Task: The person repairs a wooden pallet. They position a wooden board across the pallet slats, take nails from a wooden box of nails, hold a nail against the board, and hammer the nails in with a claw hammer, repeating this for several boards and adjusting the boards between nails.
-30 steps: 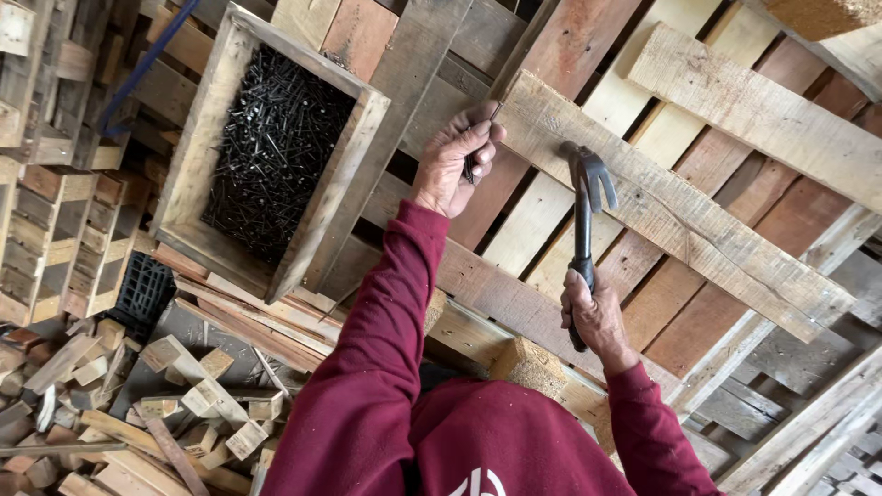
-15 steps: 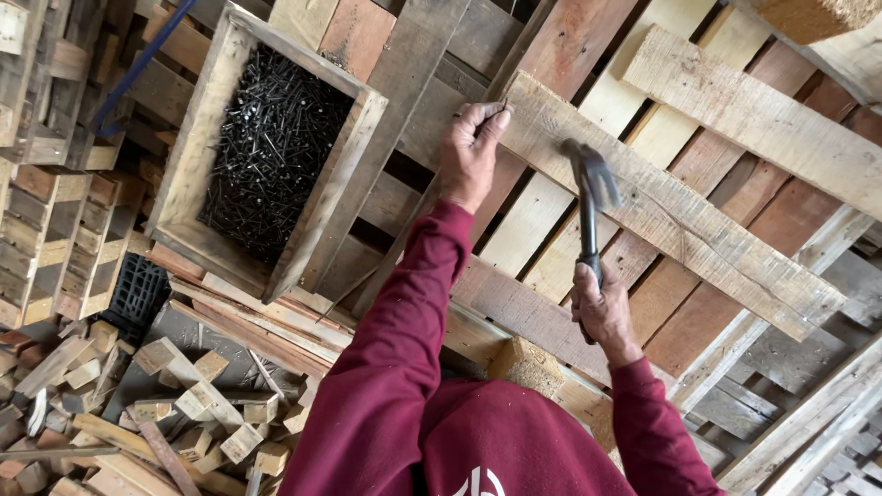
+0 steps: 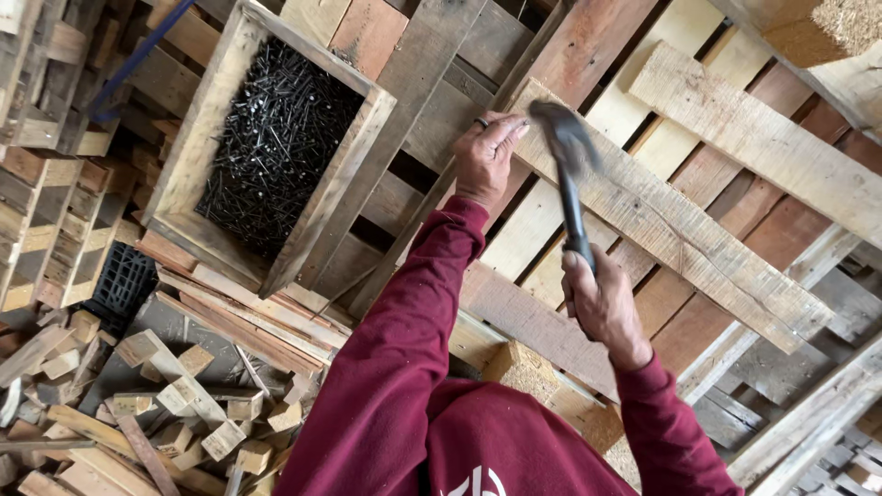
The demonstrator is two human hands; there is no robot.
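Wooden nail box [image 3: 363, 129] beside plank [image 3: 680, 220]; left hand [image 3: 489, 156] pinches at plank end; right hand [image 3: 602, 303] grips hammer [image 3: 570, 174].

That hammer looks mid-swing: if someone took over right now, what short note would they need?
Right hand grips the hammer by its handle, head blurred just above the weathered plank.
Left hand rests fingertips on that plank's end, beside the hammer head; any nail there is hidden.
Box of dark nails lies beyond the left hand.
Plank lies across the pallet slats; whether it is fastened cannot be told.
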